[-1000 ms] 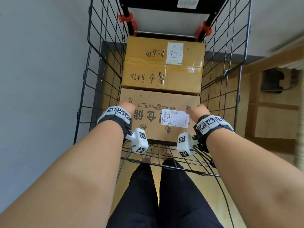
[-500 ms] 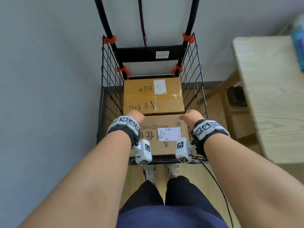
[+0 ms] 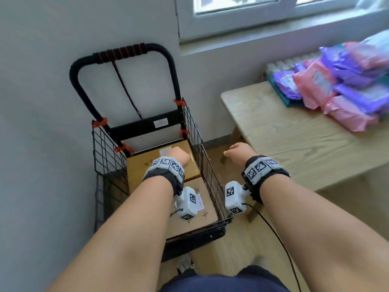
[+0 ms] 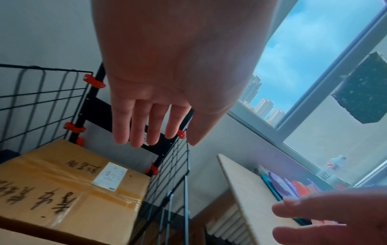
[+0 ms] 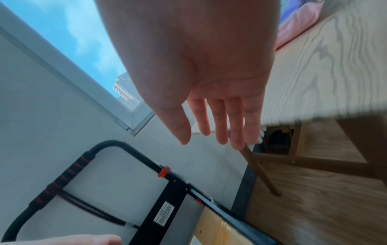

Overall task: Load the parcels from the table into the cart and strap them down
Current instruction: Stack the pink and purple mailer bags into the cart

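The black wire cart (image 3: 105,148) stands against the wall and holds two cardboard boxes, a far box (image 3: 143,165) and a near box (image 3: 208,218). My left hand (image 3: 177,158) hovers empty above the far box (image 4: 62,190), and its fingers (image 4: 136,129) are straight. My right hand (image 3: 240,152) is outside the cart, between its right wall and the table (image 3: 294,133), with straight fingers (image 5: 217,126) and nothing in it. Pink and purple parcels (image 3: 315,87) lie piled at the table's far right. A dark strap (image 3: 126,89) hangs from the cart handle (image 3: 120,54).
The grey wall is close on the cart's left. A window sill (image 3: 273,32) runs behind the table, with a radiator (image 3: 282,64) below it. Wooden floor (image 3: 252,239) shows between cart and table. Cables trail from both wrist cameras.
Both hands have let go of the near box and risen. The right hand has swung out of the cart towards the table, and my view has lifted to the parcels.
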### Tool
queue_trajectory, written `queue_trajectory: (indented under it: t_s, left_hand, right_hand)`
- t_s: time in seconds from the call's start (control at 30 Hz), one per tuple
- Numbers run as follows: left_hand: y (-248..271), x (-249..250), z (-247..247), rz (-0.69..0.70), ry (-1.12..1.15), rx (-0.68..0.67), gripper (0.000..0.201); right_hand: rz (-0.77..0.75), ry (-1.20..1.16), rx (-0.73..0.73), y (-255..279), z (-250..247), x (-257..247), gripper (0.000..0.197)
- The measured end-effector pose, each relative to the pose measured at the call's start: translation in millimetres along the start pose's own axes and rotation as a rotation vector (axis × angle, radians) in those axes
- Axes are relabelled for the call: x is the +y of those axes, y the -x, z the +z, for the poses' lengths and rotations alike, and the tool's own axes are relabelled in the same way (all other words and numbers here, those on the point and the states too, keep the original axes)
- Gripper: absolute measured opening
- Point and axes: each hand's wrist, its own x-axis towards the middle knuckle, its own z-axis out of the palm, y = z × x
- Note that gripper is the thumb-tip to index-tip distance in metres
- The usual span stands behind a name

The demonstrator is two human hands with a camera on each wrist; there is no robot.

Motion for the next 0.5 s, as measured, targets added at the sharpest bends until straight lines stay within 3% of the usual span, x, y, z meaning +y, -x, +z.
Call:
queue_trajectory:
  t_s: [0.33,0.5]
  left_hand:
    - [29.0,196.8,73.8,0.06,0.058,-0.01,0.033]
    - [42.8,285.5,111.7,0.103,0.192,-0.011,0.046]
  right_hand:
    - [0.065,-0.019,0.07,-16.1,-167.0,128.5,0.046]
    - [0.071,-0.051,0.12,-28.6,-238.7,187.2,0.048]
